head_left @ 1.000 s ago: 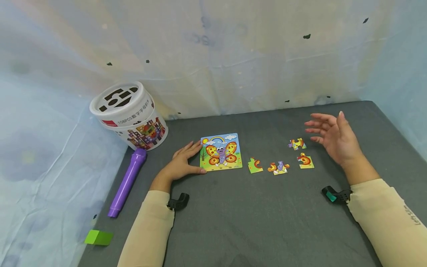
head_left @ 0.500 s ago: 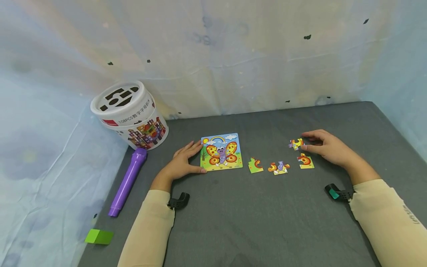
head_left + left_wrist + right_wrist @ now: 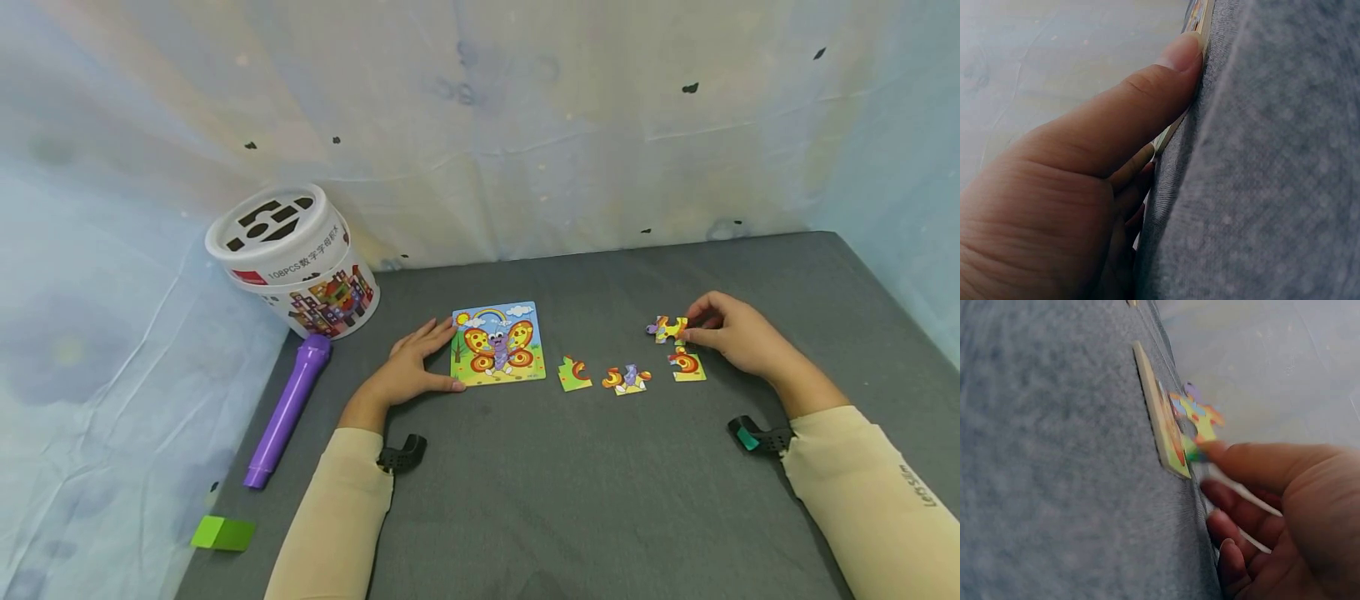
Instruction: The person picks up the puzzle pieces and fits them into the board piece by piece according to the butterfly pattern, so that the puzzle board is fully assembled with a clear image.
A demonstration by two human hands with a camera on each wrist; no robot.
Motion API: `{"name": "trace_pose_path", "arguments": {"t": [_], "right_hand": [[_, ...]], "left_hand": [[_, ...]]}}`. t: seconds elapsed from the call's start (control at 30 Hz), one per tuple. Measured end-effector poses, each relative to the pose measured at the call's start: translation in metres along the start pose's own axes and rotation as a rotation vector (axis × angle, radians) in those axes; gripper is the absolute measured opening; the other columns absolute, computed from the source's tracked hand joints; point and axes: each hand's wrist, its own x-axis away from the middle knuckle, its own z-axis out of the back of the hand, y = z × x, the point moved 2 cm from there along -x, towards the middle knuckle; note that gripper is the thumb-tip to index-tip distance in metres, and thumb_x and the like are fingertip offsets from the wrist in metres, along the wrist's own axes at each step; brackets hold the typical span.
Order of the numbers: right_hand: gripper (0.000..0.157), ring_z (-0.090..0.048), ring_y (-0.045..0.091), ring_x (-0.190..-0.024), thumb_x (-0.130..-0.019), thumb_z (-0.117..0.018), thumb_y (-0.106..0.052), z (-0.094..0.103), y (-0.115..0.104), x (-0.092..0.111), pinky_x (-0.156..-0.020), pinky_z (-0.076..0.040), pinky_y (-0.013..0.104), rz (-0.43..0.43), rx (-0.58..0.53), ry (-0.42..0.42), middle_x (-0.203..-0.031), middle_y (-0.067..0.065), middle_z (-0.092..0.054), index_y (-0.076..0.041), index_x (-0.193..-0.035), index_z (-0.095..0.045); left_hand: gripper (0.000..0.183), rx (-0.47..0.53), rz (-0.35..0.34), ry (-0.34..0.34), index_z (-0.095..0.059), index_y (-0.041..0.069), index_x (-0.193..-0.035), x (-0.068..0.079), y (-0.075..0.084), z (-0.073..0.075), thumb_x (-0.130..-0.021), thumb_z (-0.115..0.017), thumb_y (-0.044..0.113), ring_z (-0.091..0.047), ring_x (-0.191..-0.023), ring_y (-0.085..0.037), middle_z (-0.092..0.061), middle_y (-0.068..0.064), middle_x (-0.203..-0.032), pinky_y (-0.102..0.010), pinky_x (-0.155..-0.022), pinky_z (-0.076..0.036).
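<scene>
My left hand [image 3: 405,371] lies on the table at the left side of a square butterfly puzzle board [image 3: 498,343]. Its thumb touches the board's lower left corner, and its straight fingers meet the left edge. My right hand [image 3: 731,333] pinches a yellow and purple jigsaw piece [image 3: 666,328] by its right side. In the right wrist view that jigsaw piece [image 3: 1200,419] is tilted up, partly behind another piece [image 3: 1163,419] lying flat. This flat corner piece [image 3: 687,367] has a red and orange ring. Two more pieces, a green one [image 3: 574,373] and a purple-centred one [image 3: 627,380], lie right of the board.
A white lidded block tub [image 3: 292,258] leans at the back left. Below it lie a purple tube-shaped stick [image 3: 288,412] and a green block [image 3: 222,533]. The grey table [image 3: 585,500] ends at a cloth backdrop [image 3: 525,167].
My right hand has turned from palm-up, come down to the upper right jigsaw piece and pinched it. That piece has shifted slightly. My left hand has stayed at the board.
</scene>
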Motion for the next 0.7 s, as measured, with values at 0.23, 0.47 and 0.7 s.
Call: {"name": "trace_pose_path", "arguments": {"t": [0.23,0.47,0.7], "right_hand": [[0.024,-0.064,0.026,-0.09,-0.11,-0.071,-0.021,-0.005,-0.005,0.002,-0.073,-0.051,0.029,0.04,-0.147,0.085,-0.106,0.016,-0.07,0.0,-0.12,-0.066],[0.026,-0.069,0.025,-0.093,-0.111,-0.069,-0.017,-0.013,-0.026,0.003,-0.077,-0.058,0.028,0.089,-0.288,0.127,-0.111,0.018,-0.073,0.004,-0.125,-0.065],[0.025,-0.07,0.032,-0.092,-0.111,-0.069,-0.019,-0.031,-0.061,0.004,-0.074,-0.06,0.035,0.105,-0.361,0.068,-0.11,0.019,-0.073,0.001,-0.124,-0.065]], "left_hand": [[0.111,0.012,-0.024,0.004,-0.034,0.017,-0.173,-0.001,-0.001,0.0,-0.086,-0.093,0.051,-0.006,-0.166,-0.024,-0.023,0.004,-0.179,-0.062,-0.126,-0.001],[0.11,0.0,-0.009,0.0,-0.033,0.02,-0.174,-0.001,-0.002,-0.001,-0.086,-0.093,0.05,-0.006,-0.166,-0.021,-0.022,0.008,-0.179,-0.058,-0.127,-0.001],[0.11,0.003,-0.006,-0.005,-0.032,0.02,-0.174,-0.001,-0.002,0.0,-0.087,-0.092,0.05,-0.005,-0.166,-0.021,-0.021,0.007,-0.18,-0.059,-0.127,0.0]]}}
